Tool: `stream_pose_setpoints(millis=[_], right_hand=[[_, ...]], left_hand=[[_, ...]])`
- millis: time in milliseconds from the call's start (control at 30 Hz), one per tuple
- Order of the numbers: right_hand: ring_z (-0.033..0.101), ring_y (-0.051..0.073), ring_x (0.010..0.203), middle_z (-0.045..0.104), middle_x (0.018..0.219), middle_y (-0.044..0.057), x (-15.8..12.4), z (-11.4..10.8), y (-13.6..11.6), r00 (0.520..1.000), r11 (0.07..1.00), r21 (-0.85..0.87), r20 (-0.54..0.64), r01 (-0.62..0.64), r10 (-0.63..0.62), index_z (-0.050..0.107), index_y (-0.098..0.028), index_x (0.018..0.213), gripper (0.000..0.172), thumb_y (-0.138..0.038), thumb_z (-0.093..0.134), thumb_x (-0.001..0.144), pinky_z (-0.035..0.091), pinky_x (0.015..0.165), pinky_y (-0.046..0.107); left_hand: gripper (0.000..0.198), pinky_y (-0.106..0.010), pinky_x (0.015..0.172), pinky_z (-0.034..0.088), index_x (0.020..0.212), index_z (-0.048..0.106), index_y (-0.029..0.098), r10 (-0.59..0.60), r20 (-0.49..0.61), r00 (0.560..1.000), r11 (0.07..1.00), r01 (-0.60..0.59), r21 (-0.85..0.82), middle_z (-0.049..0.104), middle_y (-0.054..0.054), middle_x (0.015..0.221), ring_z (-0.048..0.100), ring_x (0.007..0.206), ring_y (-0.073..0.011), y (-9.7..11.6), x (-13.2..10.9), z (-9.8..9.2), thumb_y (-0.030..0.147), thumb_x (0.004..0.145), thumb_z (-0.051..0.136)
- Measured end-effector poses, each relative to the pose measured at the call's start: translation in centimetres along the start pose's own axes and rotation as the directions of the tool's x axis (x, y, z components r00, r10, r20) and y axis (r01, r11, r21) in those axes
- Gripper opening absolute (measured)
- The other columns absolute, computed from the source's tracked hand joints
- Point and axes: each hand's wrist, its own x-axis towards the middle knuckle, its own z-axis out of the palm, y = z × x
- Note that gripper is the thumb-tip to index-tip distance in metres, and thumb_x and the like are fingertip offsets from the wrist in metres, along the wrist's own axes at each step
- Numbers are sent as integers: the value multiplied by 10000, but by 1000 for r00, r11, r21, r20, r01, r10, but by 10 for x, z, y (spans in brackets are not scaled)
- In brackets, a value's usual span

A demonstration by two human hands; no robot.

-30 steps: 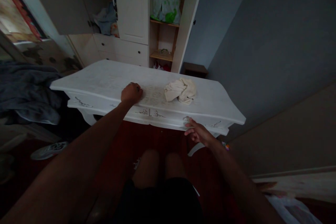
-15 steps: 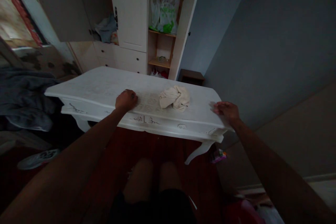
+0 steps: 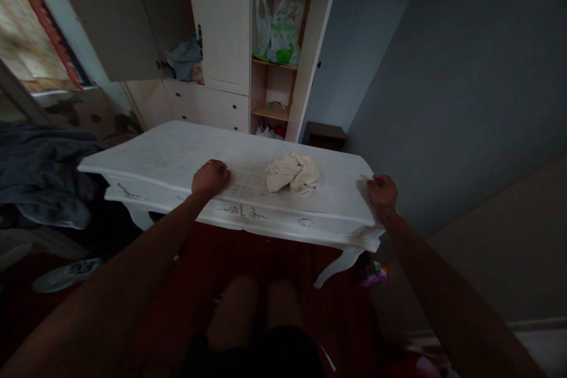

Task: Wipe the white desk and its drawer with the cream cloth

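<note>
A white table (image 3: pixel 177 147) with curved legs and carved trim stands in front of me, its top smudged grey in places. My left hand (image 3: pixel 211 178) rests on the top near the front edge, fingers curled closed; a small dark spot shows at the curl, and I cannot tell if it is an object. To its right lies a crumpled cream cloth (image 3: pixel 293 174), touched by neither hand. At the table's right end, my right hand (image 3: pixel 383 191) is closed over the edge area. Its fingertips are hidden, so whatever it may hold does not show.
Behind the table is a white wardrobe (image 3: pixel 225 29) with doors standing open and plastic bags (image 3: pixel 281 35) on a shelf. A small brown cabinet (image 3: pixel 325 136) sits by the grey wall. Dark grey fabric (image 3: pixel 44 171) is heaped at left; a shoe (image 3: pixel 66 274) lies on the red floor.
My right hand has shifted a little rightward to the table's end, its fingers more curled. The left hand stays in nearly the same spot. The view has tilted slightly up.
</note>
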Motion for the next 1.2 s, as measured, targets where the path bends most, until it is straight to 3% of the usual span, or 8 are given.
stream_pose_setpoints(millis=[133,267,500,733,833,900,1033,1200], right_hand=[[619,192,759,664,846,31,4,-1,5,998,999,33,-68,-7,9,591,-188,882,303,-234,626,585,500,809,370],[624,214,697,662,748,27,0,-1,1,999,993,114,-48,-4,9,598,-202,837,296,-335,698,592,511,762,393],[634,223,695,669,679,13,-9,3,-6,988,975,171,45,139,-149,624,-222,746,230,-385,690,596,496,772,395],[629,211,699,681,717,31,-4,3,3,980,978,117,82,174,-184,634,-225,724,168,-374,626,647,490,777,387],[634,217,725,690,741,45,-3,3,6,979,982,65,92,175,-181,640,-219,714,152,-359,601,669,491,793,388],[634,221,735,693,752,58,-3,3,5,977,984,13,112,179,-180,644,-209,709,147,-338,580,682,490,802,392],[616,221,736,686,745,62,-3,2,0,968,977,-43,153,210,-201,648,-198,715,162,-339,567,715,480,806,399],[597,217,740,685,752,63,-3,1,-1,963,974,-19,154,227,-221,667,-188,739,236,-403,571,746,471,793,383]], left_hand=[[360,-407,882,528,1056,708,167,-10,-10,1000,1000,10,-1,686,-145,1157,654,1040,-308,-2,1,2,334,853,462],[343,-399,886,526,1056,705,179,-3,3,1000,1000,3,8,679,-132,1179,647,1055,-297,-2,1,0,320,853,467],[382,-382,903,515,1137,660,153,38,46,998,996,-42,81,652,-149,1225,637,1087,-286,1,-1,-1,302,883,416],[400,-437,840,522,1168,637,138,-9,203,979,972,-39,230,633,-211,1237,653,1063,-341,20,8,-10,310,908,386],[390,-434,859,521,1175,643,145,-138,278,951,975,81,207,645,-207,1247,637,1117,-355,38,19,-16,313,868,469],[401,-408,893,516,1204,632,153,-140,263,955,984,105,144,655,-183,1255,627,1149,-327,55,25,-17,312,863,493],[420,-339,1008,461,1248,599,113,120,121,985,992,-115,-45,655,-149,1265,599,1186,-249,101,27,-8,288,886,480],[470,-363,1043,425,1285,555,81,327,-1,945,922,-320,-218,623,-176,1278,563,1217,-257,165,20,4,370,926,459]])
